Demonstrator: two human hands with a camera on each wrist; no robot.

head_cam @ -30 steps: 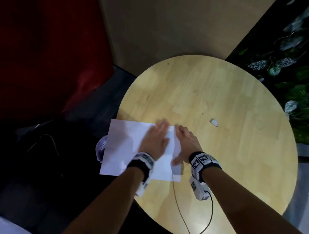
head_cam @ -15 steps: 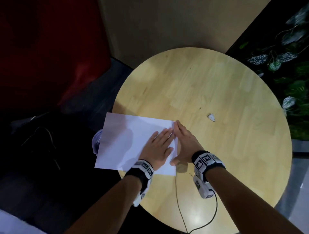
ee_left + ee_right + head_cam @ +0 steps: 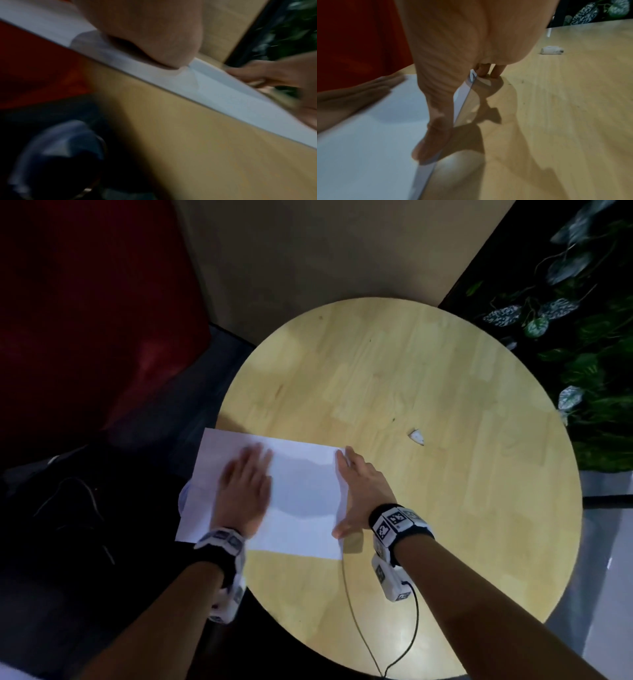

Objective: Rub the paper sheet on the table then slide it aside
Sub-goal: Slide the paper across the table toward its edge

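Note:
A white paper sheet (image 3: 301, 491) lies at the left edge of the round wooden table (image 3: 428, 405), its left part hanging past the rim. My left hand (image 3: 245, 484) lies flat on the sheet's left half, fingers straight, blurred by motion. My right hand (image 3: 359, 487) rests flat along the sheet's right edge, fingers straight, thumb (image 3: 431, 143) on the paper. In the right wrist view that edge of the paper sheet (image 3: 464, 100) lifts slightly beside the fingers (image 3: 489, 71). The left wrist view shows the paper sheet (image 3: 214, 86) under my palm (image 3: 154, 40).
A small white scrap (image 3: 417, 437) lies on the table right of the sheet. A thin cable (image 3: 356, 618) crosses the near table edge. A red seat (image 3: 85, 320) stands to the left, leafy plants (image 3: 582, 320) to the right. A pale round object (image 3: 183, 496) peeks from under the sheet's left side.
My left hand has swept leftward across the sheet, away from my right hand. The right hand stays at the sheet's right edge. The paper has hardly moved.

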